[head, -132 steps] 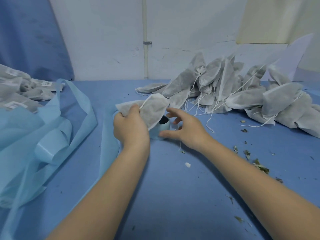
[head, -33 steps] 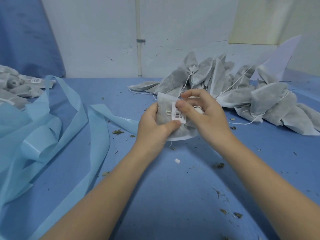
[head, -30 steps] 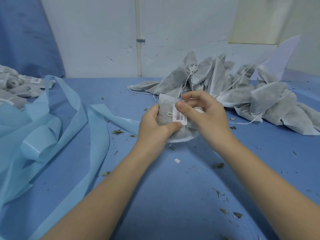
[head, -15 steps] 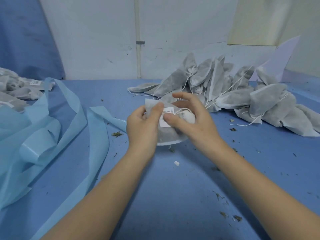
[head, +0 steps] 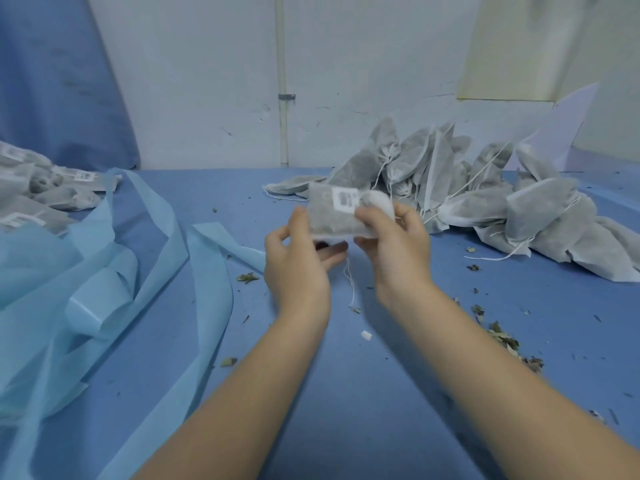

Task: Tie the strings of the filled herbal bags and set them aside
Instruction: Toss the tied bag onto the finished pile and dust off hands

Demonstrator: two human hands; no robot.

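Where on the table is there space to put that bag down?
Bare blue table lies between the forearms, and between the light-blue fabric strips and the grey bag heap. Loose leaves litter the right.

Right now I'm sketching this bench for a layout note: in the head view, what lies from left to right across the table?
Labelled bags → light blue fabric strips → left hand → bag being held → right hand → heap of bags with loose strings.
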